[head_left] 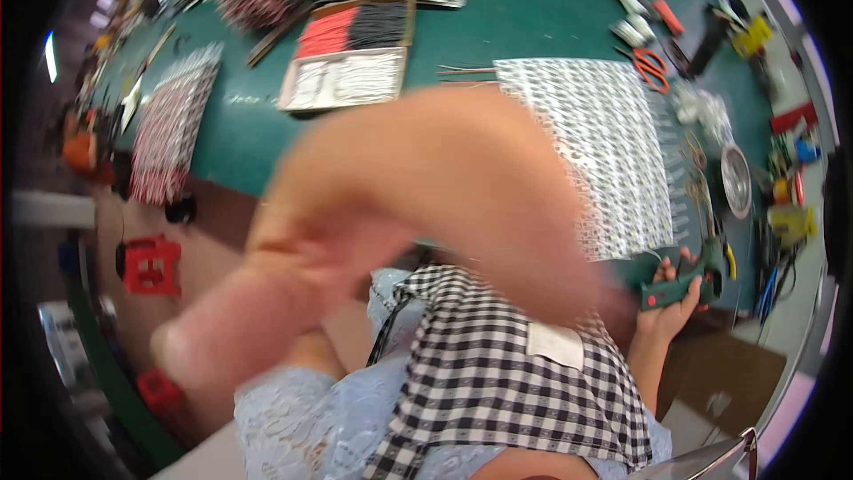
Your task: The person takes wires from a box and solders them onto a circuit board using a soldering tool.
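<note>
Green tabletop spreads across the upper half of the view, with a sectioned box of red, black and white wires at eleven o'clock and a wired bundle at ten. At two o'clock lies the pale, grid-patterned panel, flat and partly hidden by a blurred hand; orange-handled scissors rest near its far right corner, and a metal bowl stands at three.

Between three and four o'clock, just off the panel's near right corner, is a green hand tool with a red button. Good handling, I judge, calls for a firm but easy hold, the wrist kept straight, and the tool held clear of the panel's small parts until the view is open. Bringing the raised hand down out of the sightline first would seem wise.

Right hand reaches up from five o'clock on a bent arm, fingers curled about the tool, seemingly cradling it from below. Left hand, as it appears to be, looms close to the camera, arched over the middle with one digit pointing toward eight o'clock. Nothing shows in its grasp, but blur and cropping leave me unable to tell whether its fingers close on anything.
</note>
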A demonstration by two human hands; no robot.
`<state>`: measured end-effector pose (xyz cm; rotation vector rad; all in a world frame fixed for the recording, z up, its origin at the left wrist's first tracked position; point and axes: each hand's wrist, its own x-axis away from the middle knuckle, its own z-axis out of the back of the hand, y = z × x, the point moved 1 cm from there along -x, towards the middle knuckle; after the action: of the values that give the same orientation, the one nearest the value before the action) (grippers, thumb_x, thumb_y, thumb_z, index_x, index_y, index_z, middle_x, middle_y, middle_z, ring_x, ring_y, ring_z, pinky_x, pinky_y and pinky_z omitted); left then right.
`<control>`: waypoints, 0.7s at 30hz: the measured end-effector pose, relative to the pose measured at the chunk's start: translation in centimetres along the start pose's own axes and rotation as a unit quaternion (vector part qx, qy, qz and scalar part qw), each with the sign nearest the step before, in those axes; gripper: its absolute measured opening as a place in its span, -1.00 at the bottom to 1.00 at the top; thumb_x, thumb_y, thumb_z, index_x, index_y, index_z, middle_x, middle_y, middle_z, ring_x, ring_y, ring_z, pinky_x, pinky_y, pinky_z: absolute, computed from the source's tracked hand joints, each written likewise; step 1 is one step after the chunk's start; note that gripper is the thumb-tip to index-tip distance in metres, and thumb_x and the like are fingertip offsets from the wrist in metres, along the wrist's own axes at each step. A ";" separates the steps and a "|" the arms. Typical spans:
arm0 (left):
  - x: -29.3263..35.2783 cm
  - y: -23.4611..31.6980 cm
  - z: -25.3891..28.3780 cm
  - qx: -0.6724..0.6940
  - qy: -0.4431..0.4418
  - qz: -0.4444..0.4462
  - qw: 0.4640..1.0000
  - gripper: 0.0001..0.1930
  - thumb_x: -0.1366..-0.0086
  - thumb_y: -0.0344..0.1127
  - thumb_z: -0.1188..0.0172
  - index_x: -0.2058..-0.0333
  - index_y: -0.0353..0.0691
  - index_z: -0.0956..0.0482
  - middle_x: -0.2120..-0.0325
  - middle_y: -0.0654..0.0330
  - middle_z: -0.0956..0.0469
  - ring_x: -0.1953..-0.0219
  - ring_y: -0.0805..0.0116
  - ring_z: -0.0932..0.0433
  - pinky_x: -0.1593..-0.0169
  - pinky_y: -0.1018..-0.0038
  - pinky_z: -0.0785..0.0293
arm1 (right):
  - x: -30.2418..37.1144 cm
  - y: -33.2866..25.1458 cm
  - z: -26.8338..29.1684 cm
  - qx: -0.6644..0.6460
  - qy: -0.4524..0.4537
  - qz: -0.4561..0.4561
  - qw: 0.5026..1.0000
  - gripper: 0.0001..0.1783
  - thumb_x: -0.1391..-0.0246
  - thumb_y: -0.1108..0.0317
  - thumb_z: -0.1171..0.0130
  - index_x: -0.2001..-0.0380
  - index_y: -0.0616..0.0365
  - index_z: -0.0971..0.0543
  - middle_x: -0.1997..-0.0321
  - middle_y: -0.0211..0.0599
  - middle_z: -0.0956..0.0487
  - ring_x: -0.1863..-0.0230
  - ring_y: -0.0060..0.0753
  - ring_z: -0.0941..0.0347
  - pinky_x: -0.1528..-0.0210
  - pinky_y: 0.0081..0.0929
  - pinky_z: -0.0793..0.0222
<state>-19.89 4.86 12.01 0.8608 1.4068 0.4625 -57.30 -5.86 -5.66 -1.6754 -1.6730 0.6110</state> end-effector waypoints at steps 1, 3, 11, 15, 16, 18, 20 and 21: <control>-0.6 0.0 -1.2 0.060 -0.019 -0.024 0.998 -0.49 -0.25 0.23 0.19 0.29 -0.10 -0.50 0.33 0.21 -0.46 0.17 0.25 -0.38 0.04 0.33 -0.25 | -0.1 0.1 0.0 0.002 -0.002 -0.017 1.000 -0.56 -0.22 0.18 0.17 -0.08 0.22 -0.21 -0.08 -0.14 -0.33 0.38 -0.47 -0.33 -0.08 -0.37 -0.26; -1.5 0.0 -3.1 0.136 -0.040 -0.057 0.988 -0.51 -0.25 0.20 0.18 0.29 -0.10 -0.50 0.33 0.21 -0.46 0.17 0.26 -0.39 0.05 0.34 -0.25 | -0.1 0.1 -0.2 0.013 -0.005 0.014 1.000 -0.56 -0.22 0.18 0.17 -0.07 0.21 -0.22 -0.05 -0.15 -0.34 0.37 -0.47 -0.33 -0.08 -0.39 -0.26; -1.1 -0.9 -6.1 0.234 -0.038 -0.094 0.967 -0.58 -0.22 0.09 0.13 0.28 -0.12 -0.50 0.32 0.22 -0.47 0.20 0.32 -0.40 0.08 0.40 -0.25 | 0.5 -0.5 0.0 0.012 0.120 -0.008 0.993 -0.50 -0.10 0.06 0.02 0.04 0.24 -0.39 0.12 -0.11 -0.45 0.24 -0.33 -0.40 0.03 -0.31 -0.33; -0.8 -1.6 -6.6 0.249 -0.038 -0.099 0.963 -0.62 -0.21 0.04 0.10 0.28 -0.13 -0.50 0.31 0.23 -0.47 0.21 0.35 -0.40 0.10 0.42 -0.25 | 0.0 0.2 0.0 0.020 0.019 0.022 0.999 -0.53 -0.22 0.16 0.15 -0.10 0.21 -0.20 -0.06 -0.16 -0.34 0.37 -0.50 -0.35 -0.08 -0.41 -0.26; -0.8 -1.8 -6.8 0.252 -0.036 -0.100 0.962 -0.63 -0.21 0.02 0.09 0.28 -0.14 -0.50 0.31 0.23 -0.47 0.21 0.35 -0.40 0.11 0.43 -0.25 | 0.0 0.3 0.0 0.019 0.017 0.020 0.999 -0.53 -0.22 0.16 0.16 -0.10 0.21 -0.19 -0.06 -0.16 -0.34 0.37 -0.50 -0.36 -0.08 -0.40 -0.26; -0.8 -2.1 -7.2 0.256 -0.035 -0.105 0.960 -0.65 -0.20 -0.01 0.08 0.28 -0.14 -0.50 0.30 0.23 -0.48 0.22 0.37 -0.41 0.11 0.44 -0.25 | -0.1 0.4 0.0 0.023 0.012 0.021 0.999 -0.53 -0.22 0.16 0.15 -0.09 0.22 -0.18 -0.06 -0.16 -0.34 0.38 -0.49 -0.37 -0.07 -0.40 -0.27; -0.7 -2.3 -7.4 0.262 -0.035 -0.104 0.959 -0.66 -0.20 -0.03 0.07 0.27 -0.15 -0.50 0.30 0.24 -0.48 0.22 0.38 -0.41 0.12 0.45 -0.25 | -0.1 0.2 -0.2 0.025 0.008 0.025 0.999 -0.53 -0.22 0.17 0.15 -0.09 0.22 -0.18 -0.07 -0.16 -0.33 0.38 -0.50 -0.37 -0.07 -0.40 -0.27; -0.7 -2.4 -7.5 0.265 -0.034 -0.102 0.958 -0.67 -0.19 -0.05 0.06 0.27 -0.15 -0.50 0.30 0.24 -0.48 0.23 0.39 -0.41 0.13 0.46 -0.25 | 0.0 0.0 -0.3 0.038 0.008 0.032 0.999 -0.54 -0.22 0.17 0.15 -0.09 0.21 -0.18 -0.07 -0.17 -0.33 0.38 -0.50 -0.37 -0.07 -0.40 -0.26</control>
<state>-27.74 4.70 11.09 1.1295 1.5617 -0.1135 -57.08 -5.93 -5.47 -1.6806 -1.5690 0.6822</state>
